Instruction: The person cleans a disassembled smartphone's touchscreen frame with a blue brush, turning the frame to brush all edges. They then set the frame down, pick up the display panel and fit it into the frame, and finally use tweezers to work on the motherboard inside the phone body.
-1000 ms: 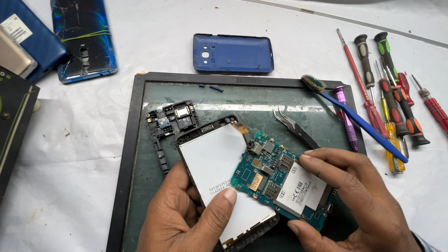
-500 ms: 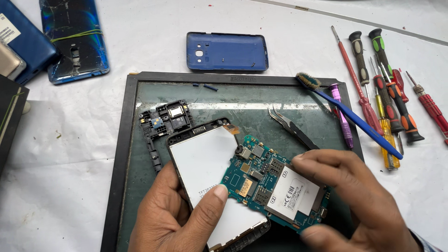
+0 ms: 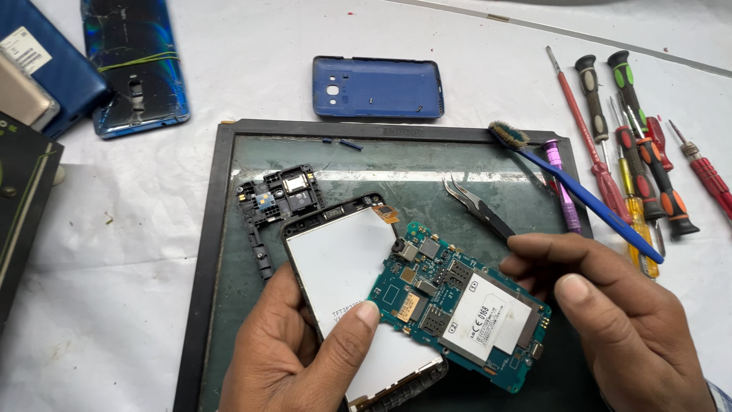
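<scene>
My left hand (image 3: pixel 301 355) holds an opened phone frame with a white inner panel (image 3: pixel 343 263), thumb pressed on the panel beside a teal circuit board (image 3: pixel 457 305). The board lies tilted across the frame's right side, a white label on it. My right hand (image 3: pixel 618 320) grips the board's right end between thumb and fingers. A small orange flex tab (image 3: pixel 386 213) sticks out at the frame's top. Black tweezers (image 3: pixel 480 206) lie just above my right hand.
A dark framed work mat (image 3: pixel 229 198) carries a black plastic mid-frame (image 3: pixel 278 198). A blue back cover (image 3: pixel 377 86) lies beyond it. Several screwdrivers (image 3: pixel 633 160) and a blue-handled brush (image 3: pixel 579 191) lie at the right. Blue phones (image 3: pixel 133 65) sit at top left.
The circuit board has shifted down and to the right across the frame, with my right hand moving with it. My left thumb stays on the white panel.
</scene>
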